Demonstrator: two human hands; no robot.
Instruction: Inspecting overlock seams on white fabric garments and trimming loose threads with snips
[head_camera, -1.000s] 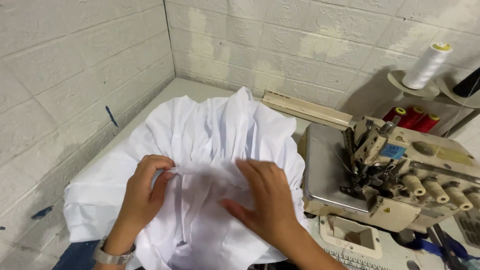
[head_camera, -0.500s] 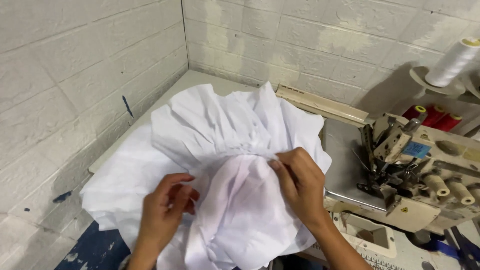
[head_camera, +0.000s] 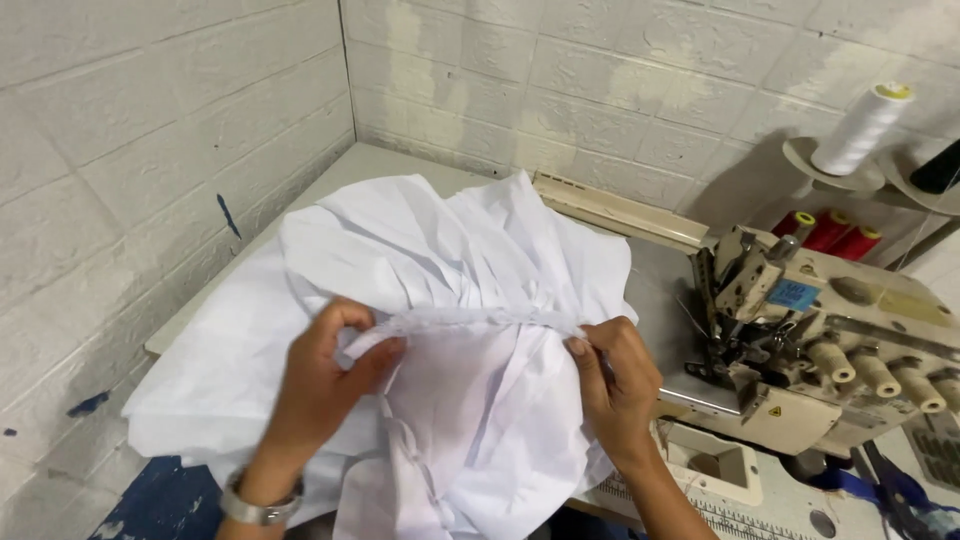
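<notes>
White cloth (head_camera: 440, 300) lies heaped on the table (head_camera: 380, 165), its gathered seam stretched level between both hands. The left hand (head_camera: 325, 375) pinches the seam's left end with curled fingers; the right hand (head_camera: 615, 375) grips the right end, thumb on top. Just beyond, to the right, stands a sewing machine (head_camera: 830, 350), with a white thread cone (head_camera: 860, 130) behind it.

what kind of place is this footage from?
Most likely a small garment sewing workshop. An overlock sewing machine sits on the work table, thread cones stand on a rack behind it, and the left hand and right hand stretch a seamed edge of white fabric.
</notes>
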